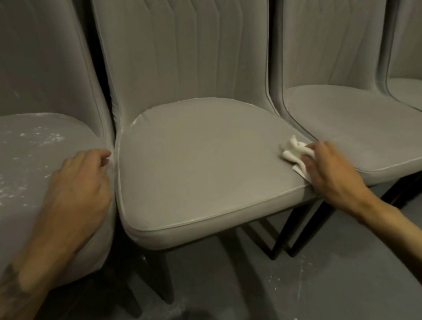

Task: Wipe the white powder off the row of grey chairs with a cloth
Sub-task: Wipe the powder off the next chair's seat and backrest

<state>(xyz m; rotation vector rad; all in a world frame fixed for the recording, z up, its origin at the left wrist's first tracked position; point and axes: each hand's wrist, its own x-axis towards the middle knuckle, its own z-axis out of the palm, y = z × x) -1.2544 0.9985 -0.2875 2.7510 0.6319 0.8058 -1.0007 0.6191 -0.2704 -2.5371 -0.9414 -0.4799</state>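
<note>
Several grey padded chairs stand side by side. The middle chair's seat (199, 160) looks clean apart from faint white traces along its left and front piping. The left chair's seat (15, 182) carries scattered white powder (8, 187). My right hand (333, 169) grips a crumpled white cloth (294, 151) and presses it on the right front corner of the middle seat. My left hand (79, 186) rests on the right edge of the left seat, its fingers loosely curled at the gap between the two chairs, holding nothing.
A third chair (355, 126) stands to the right and a fourth (418, 95) shows at the far right edge. Black chair legs (295, 231) run down to a dark grey floor (342, 276) dusted with bits of white powder.
</note>
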